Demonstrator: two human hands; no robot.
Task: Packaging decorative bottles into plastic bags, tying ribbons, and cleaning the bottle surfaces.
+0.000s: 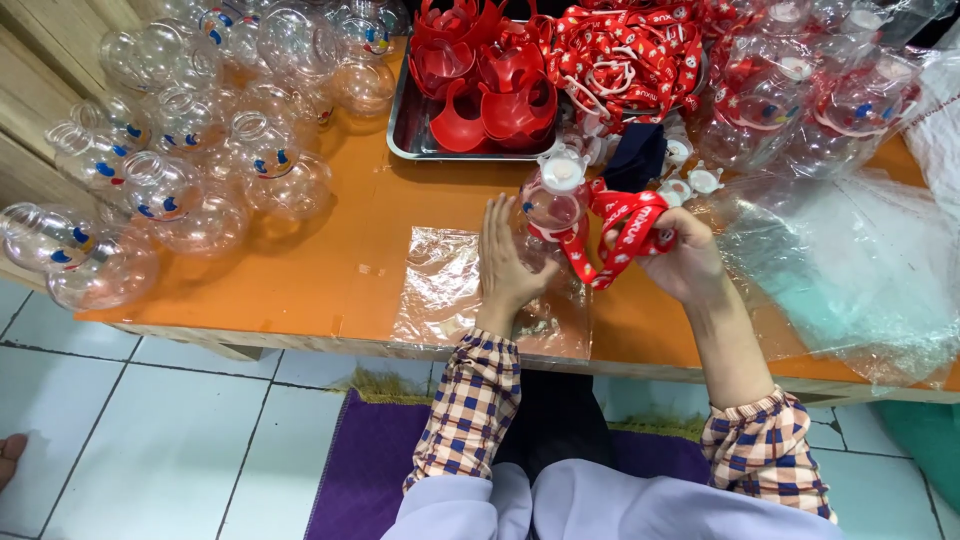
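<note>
Nearest, at six o'clock, plaid sleeves [470,405] over a lap, above a purple mat [370,465] on white floor tiles [150,430]. Just beyond, at the orange table [330,260] edge, a flat clear plastic bag [445,285] under the wrists. At centre, left hand [505,262] open and flat-fingered, pressed against the side of a clear round bottle [548,205] with a white cap, steadying rather than clasping it. To three o'clock of that bottle, right hand [682,258] curled shut around a red printed strap [620,232], the strap running across to the bottle neck. Farther right, at three o'clock, a crumpled sheet of clear film [850,270] spread over the table. Beyond the hands at twelve o'clock, loose white caps [690,182], then a metal tray [400,130] with red plastic pieces [490,80] and a heap of red straps [625,55]. At ten o'clock, a crowd of empty clear bottles [200,140]; at two o'clock, bagged strapped bottles [810,95].
</note>
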